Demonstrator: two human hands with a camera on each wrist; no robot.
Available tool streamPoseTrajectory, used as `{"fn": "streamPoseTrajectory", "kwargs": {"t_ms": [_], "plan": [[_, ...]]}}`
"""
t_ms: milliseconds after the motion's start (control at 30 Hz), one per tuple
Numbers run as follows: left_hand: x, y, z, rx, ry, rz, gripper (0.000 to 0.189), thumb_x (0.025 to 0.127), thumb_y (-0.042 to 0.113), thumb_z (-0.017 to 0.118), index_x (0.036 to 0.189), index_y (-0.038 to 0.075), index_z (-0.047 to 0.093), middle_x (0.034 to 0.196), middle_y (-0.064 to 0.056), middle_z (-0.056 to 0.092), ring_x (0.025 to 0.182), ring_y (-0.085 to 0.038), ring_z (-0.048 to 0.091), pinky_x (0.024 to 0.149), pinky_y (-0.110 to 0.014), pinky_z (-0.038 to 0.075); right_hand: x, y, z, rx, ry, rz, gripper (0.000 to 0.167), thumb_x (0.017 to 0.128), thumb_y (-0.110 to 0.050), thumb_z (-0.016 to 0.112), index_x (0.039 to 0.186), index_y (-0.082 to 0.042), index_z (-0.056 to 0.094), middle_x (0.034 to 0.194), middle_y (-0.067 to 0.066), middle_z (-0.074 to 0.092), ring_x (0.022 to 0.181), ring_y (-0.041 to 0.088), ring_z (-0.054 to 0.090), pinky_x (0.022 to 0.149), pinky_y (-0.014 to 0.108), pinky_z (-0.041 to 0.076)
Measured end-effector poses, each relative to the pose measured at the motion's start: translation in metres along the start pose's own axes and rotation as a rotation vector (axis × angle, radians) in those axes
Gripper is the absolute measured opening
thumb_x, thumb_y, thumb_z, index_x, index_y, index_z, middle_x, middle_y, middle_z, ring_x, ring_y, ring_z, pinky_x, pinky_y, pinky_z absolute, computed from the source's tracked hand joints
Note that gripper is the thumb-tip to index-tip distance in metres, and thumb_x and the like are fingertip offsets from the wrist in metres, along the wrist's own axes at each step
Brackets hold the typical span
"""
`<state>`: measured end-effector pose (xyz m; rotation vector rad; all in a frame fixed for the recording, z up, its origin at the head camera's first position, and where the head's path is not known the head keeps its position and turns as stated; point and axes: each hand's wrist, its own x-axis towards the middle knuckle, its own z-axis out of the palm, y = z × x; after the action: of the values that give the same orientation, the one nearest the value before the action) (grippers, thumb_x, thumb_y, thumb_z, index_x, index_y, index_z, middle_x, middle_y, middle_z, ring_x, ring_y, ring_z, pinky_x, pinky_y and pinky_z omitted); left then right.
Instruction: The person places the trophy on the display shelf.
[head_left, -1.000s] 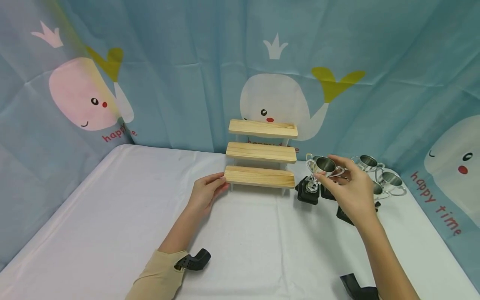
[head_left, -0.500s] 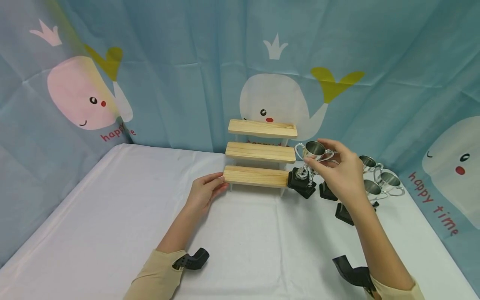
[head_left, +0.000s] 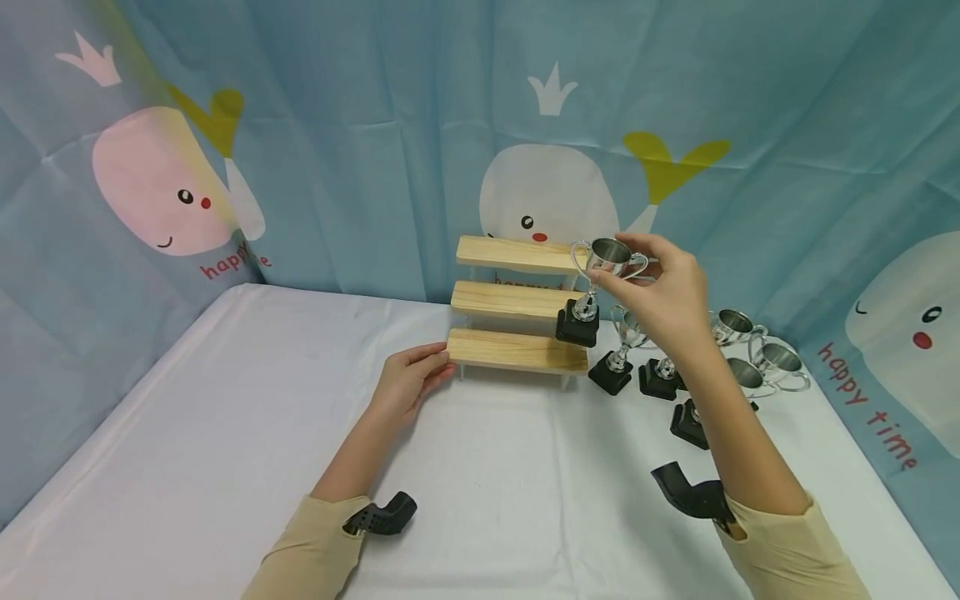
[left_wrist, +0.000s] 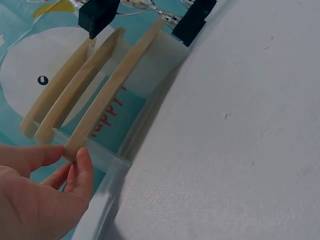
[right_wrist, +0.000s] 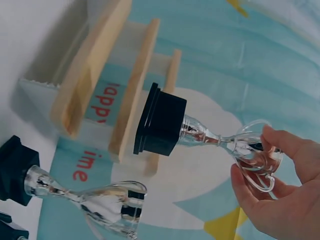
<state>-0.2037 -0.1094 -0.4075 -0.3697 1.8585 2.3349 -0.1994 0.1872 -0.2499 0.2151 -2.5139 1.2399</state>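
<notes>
My right hand [head_left: 663, 287] pinches a small silver trophy cup [right_wrist: 250, 150] by its bowl, fingers and thumb on either side. The trophy is upright, its black base [head_left: 577, 323] overlapping the right end of the shelf's lower tiers in the head view. The three-tier wooden shelf [head_left: 517, 350] stands against the curtain. At its left end my left hand [head_left: 405, 379] grips the lowest board [left_wrist: 112, 92] between thumb and fingers. Just right of the shelf another trophy [head_left: 611, 371] stands on the table.
Several more silver trophies with black bases [head_left: 660, 379] stand in a group at the right, partly hidden behind my right forearm. A white cloth covers the table [head_left: 480, 500]. Behind hangs a blue curtain [head_left: 360, 167] printed with whales.
My right hand has lifted the trophy up and to the left, from beside the other trophies to the shelf's right end. The left hand stays on the lowest board.
</notes>
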Motion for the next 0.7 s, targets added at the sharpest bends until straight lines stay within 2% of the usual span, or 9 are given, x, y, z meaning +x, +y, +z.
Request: {"fn": "streamPoseTrajectory", "kwargs": {"t_ms": [200, 333, 700], "plan": [[0.001, 0.0, 0.001, -0.003, 0.003, 0.001, 0.039, 0.107, -0.001, 0.059, 0.144, -0.014, 0.055, 0.133, -0.026, 0.061, 0.088, -0.005, 0.07, 0.084, -0.015, 0.062, 0.017, -0.009, 0.004, -0.017, -0.012, 0.007, 0.061, 0.095, -0.027, 0.083, 0.148, -0.007, 0.06, 0.143, 0.012, 0.065, 0.09, 0.007, 0.063, 0.07, 0.012, 0.052], [0.002, -0.001, 0.001, -0.012, 0.004, 0.001, 0.039, 0.106, -0.001, 0.059, 0.143, -0.014, 0.055, 0.131, -0.025, 0.062, 0.087, -0.005, 0.07, 0.084, -0.015, 0.062, 0.027, -0.013, 0.009, 0.009, -0.021, 0.007, 0.06, 0.094, -0.024, 0.083, 0.147, -0.005, 0.061, 0.143, 0.013, 0.065, 0.089, 0.008, 0.062, 0.069, 0.011, 0.052], [0.002, -0.002, -0.001, -0.016, -0.002, -0.001, 0.04, 0.106, -0.002, 0.059, 0.143, -0.015, 0.055, 0.13, -0.025, 0.062, 0.086, -0.005, 0.07, 0.084, -0.015, 0.062, 0.054, -0.03, 0.027, 0.054, -0.043, -0.029, 0.058, 0.094, -0.023, 0.083, 0.146, -0.006, 0.062, 0.143, 0.011, 0.065, 0.096, 0.021, 0.062, 0.07, 0.017, 0.051]]}}
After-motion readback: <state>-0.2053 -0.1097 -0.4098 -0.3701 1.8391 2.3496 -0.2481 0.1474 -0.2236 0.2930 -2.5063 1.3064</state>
